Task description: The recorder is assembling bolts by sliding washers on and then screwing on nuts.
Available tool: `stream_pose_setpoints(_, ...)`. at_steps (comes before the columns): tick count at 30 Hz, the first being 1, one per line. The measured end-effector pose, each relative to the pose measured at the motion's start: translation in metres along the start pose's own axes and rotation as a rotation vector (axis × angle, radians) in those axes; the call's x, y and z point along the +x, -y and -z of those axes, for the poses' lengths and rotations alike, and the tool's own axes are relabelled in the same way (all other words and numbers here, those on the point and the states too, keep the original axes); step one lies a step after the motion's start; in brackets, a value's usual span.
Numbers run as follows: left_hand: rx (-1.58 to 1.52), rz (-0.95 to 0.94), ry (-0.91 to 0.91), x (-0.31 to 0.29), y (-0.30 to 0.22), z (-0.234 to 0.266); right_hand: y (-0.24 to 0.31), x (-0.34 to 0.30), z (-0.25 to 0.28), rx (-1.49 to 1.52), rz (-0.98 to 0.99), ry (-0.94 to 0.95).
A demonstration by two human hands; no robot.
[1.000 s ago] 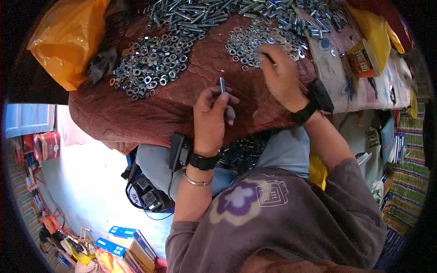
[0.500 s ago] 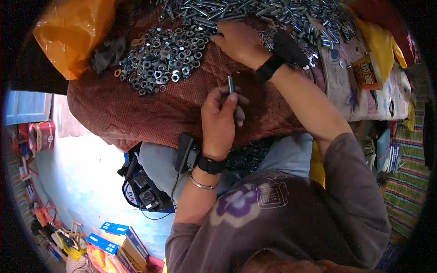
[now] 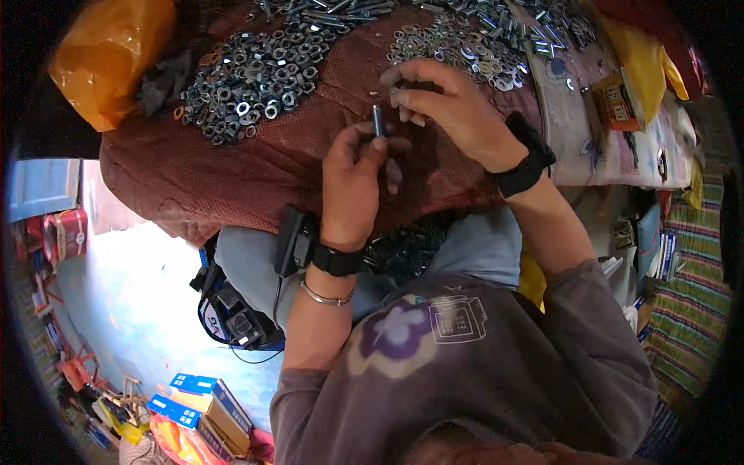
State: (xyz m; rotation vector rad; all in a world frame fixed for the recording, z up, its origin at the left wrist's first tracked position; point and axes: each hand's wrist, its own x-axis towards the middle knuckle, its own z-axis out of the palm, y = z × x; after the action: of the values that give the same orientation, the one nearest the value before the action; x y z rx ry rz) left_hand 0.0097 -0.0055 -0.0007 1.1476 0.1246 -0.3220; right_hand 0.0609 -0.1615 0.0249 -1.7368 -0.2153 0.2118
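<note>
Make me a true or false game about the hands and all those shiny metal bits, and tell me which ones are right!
1. The left hand is holding a metal rod. True.
2. The nuts are piled to the right of the washers. False: they are to the left.
3. The right hand is near the top end of the metal rod. True.
4. The plastic bag at the upper left is blue. False: it is orange.
5. A silver bracelet is on the left arm. True.
</note>
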Motion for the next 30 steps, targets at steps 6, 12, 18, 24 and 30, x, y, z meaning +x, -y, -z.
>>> stream_pose_setpoints(6,0.056,0.031,0.086,-0.003,0.002,-0.001,-0.004,-0.025,-0.006,0.165,-0.051,-0.040)
stream_pose_setpoints(12,0.060,0.065,0.193,-0.004,0.002,-0.003,-0.015,-0.049,-0.011,0.347,-0.059,-0.171)
stream_pose_setpoints(18,0.057,0.131,0.248,-0.005,0.006,-0.005,-0.021,-0.065,-0.017,0.686,-0.138,-0.239)
stream_pose_setpoints(24,-0.025,0.183,0.299,-0.007,0.009,-0.005,-0.021,-0.073,-0.017,0.838,-0.131,-0.229)
stream_pose_setpoints(30,-0.041,0.210,0.281,-0.008,0.012,-0.004,-0.027,-0.079,-0.017,0.894,-0.128,-0.236)
